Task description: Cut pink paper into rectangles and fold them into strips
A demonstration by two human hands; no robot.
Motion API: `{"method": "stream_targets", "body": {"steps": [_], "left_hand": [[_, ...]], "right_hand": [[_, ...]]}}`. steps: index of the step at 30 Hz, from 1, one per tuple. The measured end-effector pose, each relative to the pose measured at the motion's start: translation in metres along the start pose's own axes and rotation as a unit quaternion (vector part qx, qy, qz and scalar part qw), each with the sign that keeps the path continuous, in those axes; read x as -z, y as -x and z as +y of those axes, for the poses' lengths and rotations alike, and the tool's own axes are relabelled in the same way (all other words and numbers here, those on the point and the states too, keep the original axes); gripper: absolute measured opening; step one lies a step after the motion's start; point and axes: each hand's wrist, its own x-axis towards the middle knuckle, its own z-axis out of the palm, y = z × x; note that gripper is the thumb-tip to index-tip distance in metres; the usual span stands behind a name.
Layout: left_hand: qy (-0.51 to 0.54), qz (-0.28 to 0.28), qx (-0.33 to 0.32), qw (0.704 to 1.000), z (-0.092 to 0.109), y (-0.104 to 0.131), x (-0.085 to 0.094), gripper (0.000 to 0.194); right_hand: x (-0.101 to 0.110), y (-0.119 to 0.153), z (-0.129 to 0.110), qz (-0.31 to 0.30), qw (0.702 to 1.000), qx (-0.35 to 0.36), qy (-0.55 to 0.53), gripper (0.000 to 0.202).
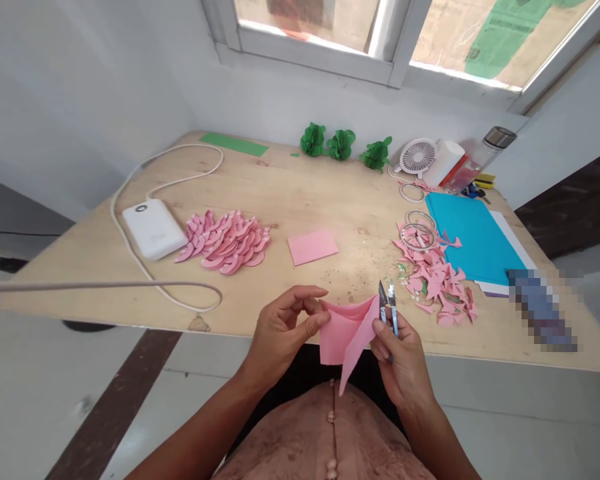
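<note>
White bank (155, 229): lay left, cord (80, 287) beside it.
Pink cutouts (230, 245): heaped just right of bank.
Left hand (283, 330): pinched paper's left edge, thumb against finger.
Slip (313, 247): flat on table (280, 193).
Paper (340, 333): between hands, creased, hanging part-open; step looked like folding or opening out.
Right hand (403, 360): pinched right edge, also held snips (394, 313), tips apart; next move seemed to call for steady edges, blades clear.
Scraps (440, 280): strewn right of snips.
</note>
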Motion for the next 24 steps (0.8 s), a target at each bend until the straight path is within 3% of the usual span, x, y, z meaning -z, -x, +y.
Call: {"method": "stream_targets", "body": {"steps": [5, 11, 19, 22, 24], "left_hand": [[0.007, -0.071, -0.007, 0.997, -0.002, -0.007, 0.004, 0.011], [0.129, -0.093, 0.085, 0.984, -0.004, -0.010, -0.001, 0.017], [0.241, -0.094, 0.214, 0.942, -0.001, -0.005, -0.013, 0.028], [0.207, -0.079, 0.188, 0.957, -0.001, -0.005, -0.012, 0.027], [0.125, -0.046, 0.113, 0.985, -0.001, -0.005, -0.009, 0.022]], "right_hand": [[0.000, -0.002, 0.000, -0.015, 1.000, -0.014, -0.014, 0.029], [-0.004, 0.001, 0.000, -0.046, 0.998, -0.029, -0.021, 0.028], [-0.011, 0.005, 0.000, -0.069, 0.996, -0.047, -0.032, 0.026], [-0.013, 0.007, -0.002, -0.076, 0.996, -0.044, -0.031, 0.027], [-0.013, 0.007, -0.002, -0.069, 0.997, -0.036, -0.027, 0.027]]}}
